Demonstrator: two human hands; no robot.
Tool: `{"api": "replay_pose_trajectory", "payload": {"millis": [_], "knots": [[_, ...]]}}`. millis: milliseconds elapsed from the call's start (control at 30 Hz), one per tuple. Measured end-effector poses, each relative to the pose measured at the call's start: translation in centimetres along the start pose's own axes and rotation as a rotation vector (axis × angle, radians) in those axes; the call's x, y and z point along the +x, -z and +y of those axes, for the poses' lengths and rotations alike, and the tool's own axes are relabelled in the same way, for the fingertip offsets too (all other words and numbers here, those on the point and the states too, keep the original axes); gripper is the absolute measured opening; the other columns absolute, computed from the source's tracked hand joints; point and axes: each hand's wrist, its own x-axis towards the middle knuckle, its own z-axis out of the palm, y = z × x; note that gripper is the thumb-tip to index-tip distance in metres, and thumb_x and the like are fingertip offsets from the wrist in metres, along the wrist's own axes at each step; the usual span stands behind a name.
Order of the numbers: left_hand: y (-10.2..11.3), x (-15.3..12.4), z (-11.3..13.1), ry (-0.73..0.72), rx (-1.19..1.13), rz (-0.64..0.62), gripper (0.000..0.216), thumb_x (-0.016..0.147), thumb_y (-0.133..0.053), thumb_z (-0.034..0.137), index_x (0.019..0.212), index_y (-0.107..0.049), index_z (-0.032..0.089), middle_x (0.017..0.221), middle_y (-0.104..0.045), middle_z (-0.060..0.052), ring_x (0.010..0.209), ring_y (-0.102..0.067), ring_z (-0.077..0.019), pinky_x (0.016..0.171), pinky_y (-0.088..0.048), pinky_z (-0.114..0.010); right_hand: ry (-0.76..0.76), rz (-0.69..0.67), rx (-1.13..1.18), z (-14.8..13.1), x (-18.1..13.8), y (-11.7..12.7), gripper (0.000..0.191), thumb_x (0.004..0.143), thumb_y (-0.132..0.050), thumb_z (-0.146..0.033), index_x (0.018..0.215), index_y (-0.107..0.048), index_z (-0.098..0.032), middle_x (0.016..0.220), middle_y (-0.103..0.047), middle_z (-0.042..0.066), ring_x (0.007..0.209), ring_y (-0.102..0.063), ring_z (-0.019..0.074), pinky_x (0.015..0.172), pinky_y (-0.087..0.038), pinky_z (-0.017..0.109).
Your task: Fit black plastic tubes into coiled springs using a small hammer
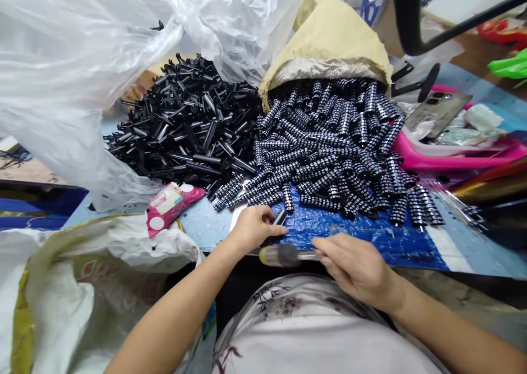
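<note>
My left hand (256, 227) is closed, its thumb and fingers pinching a short black plastic tube (280, 217) just above the front edge of the table. Beside it, my right hand (358, 265) is wrapped round the metal shaft of what looks like a screwdriver (284, 255). Its blurred handle, yellowish at the end with a dark band, points left below my left hand. Right behind my hands lies a heap of black rollers with white-dotted surfaces (325, 143). To its left is a pile of loose black plastic parts (189, 121).
A pale yellow sack (329, 33) opens over the rollers. Clear plastic sheeting (74, 77) hangs at the left. A pink packet (171, 206) lies near the front edge, above a white sack (61, 297). At the right, a pink basket (436, 161) holds a phone (438, 113).
</note>
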Motion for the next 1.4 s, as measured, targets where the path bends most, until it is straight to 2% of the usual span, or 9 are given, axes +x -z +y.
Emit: {"api": "replay_pose_trajectory", "payload": {"millis": [100,300,433,600,700,800,967,1233,1400], "knots": [[-0.1,0.3,0.3,0.000,0.028,-0.012,0.036,0.057,-0.088,0.043,0.067,-0.063,0.019,0.057,-0.051,0.007,0.056,-0.043,-0.0114,0.054,-0.029,-0.025,-0.036,-0.129,-0.092,0.1,-0.7,-0.6,0.020,0.099,-0.052,-0.017,0.117,-0.060,-0.012,0.079,-0.067,0.006,0.068,-0.063,0.0185,0.062,-0.052,0.031],[-0.3,-1.1,1.4,-0.088,0.212,0.052,0.022,0.069,-0.076,0.032,0.067,-0.057,0.020,0.061,-0.051,0.005,0.059,-0.044,-0.0131,0.055,-0.026,-0.026,-0.040,0.006,-0.049,2.6,-2.6,0.7,0.030,0.095,-0.057,-0.010,0.125,-0.058,-0.012,0.095,-0.071,0.010,0.082,-0.066,0.0186,0.076,-0.053,0.030],[5.9,-6.4,0.2,-0.142,0.276,-0.117,0.014,0.075,-0.070,0.031,0.077,-0.062,0.020,0.069,-0.054,0.004,0.064,-0.047,-0.0133,0.058,-0.030,-0.024,-0.110,-0.049,-0.305,4.6,-4.7,1.3,0.020,0.094,-0.065,-0.018,0.113,-0.066,-0.015,0.094,-0.071,0.009,0.081,-0.066,0.0211,0.077,-0.050,0.034],[15.0,-11.6,-3.1,0.175,0.257,-0.558,0.034,0.059,-0.087,0.038,0.085,-0.075,0.020,0.066,-0.056,0.002,0.061,-0.048,-0.0140,0.053,-0.031,-0.023,-0.125,-0.076,-0.220,4.5,-2.6,0.5,0.021,0.094,-0.066,-0.031,0.107,-0.068,-0.015,0.100,-0.070,0.011,0.088,-0.064,0.0226,0.080,-0.048,0.036],[15.1,-10.6,-4.1,0.134,0.006,-0.376,0.031,0.073,-0.076,0.045,0.090,-0.074,0.019,0.071,-0.061,-0.001,0.064,-0.053,-0.0157,0.057,-0.038,-0.024,-0.047,-0.097,-0.158,3.8,2.1,-1.3,0.019,0.098,-0.059,-0.028,0.109,-0.068,-0.015,0.102,-0.070,0.010,0.090,-0.063,0.0214,0.079,-0.045,0.034],[12.5,-7.3,-4.4,0.010,-0.142,0.110,0.029,0.084,-0.060,0.046,0.080,-0.066,0.018,0.067,-0.058,-0.001,0.062,-0.052,-0.0150,0.058,-0.040,-0.026,0.024,-0.230,-0.266,3.3,6.9,-3.9,0.016,0.098,-0.055,-0.021,0.103,-0.068,-0.015,0.099,-0.069,0.010,0.088,-0.061,0.0227,0.076,-0.041,0.036],[11.2,-2.4,-4.0,-0.141,0.563,0.594,0.018,0.088,-0.048,0.024,0.089,-0.065,0.018,0.089,-0.066,-0.010,0.086,-0.059,-0.0250,0.076,-0.046,-0.036,0.050,-0.467,-0.501,3.2,10.4,-6.9,0.015,0.091,-0.053,-0.006,0.093,-0.066,-0.014,0.090,-0.064,0.010,0.083,-0.055,0.0263,0.069,-0.033,0.039],[14.5,3.4,-4.6,-0.256,1.146,0.486,0.020,0.089,-0.050,0.018,0.087,-0.070,0.021,0.100,-0.065,-0.016,0.101,-0.055,-0.0341,0.076,-0.040,-0.043,0.137,-0.452,-0.434,3.7,10.4,-6.0,0.022,0.089,-0.048,-0.001,0.096,-0.064,-0.013,0.092,-0.065,0.012,0.082,-0.058,0.0249,0.075,-0.040,0.039],[16.0,2.8,-5.5,-0.287,1.112,0.534,0.030,0.092,-0.045,0.022,0.072,-0.067,0.021,0.083,-0.064,-0.013,0.087,-0.058,-0.0289,0.073,-0.037,-0.039,-0.013,-0.143,-0.038,3.9,7.5,-3.7,0.024,0.099,-0.052,-0.022,0.120,-0.060,-0.014,0.105,-0.070,0.011,0.091,-0.066,0.0224,0.082,-0.051,0.035]]}}
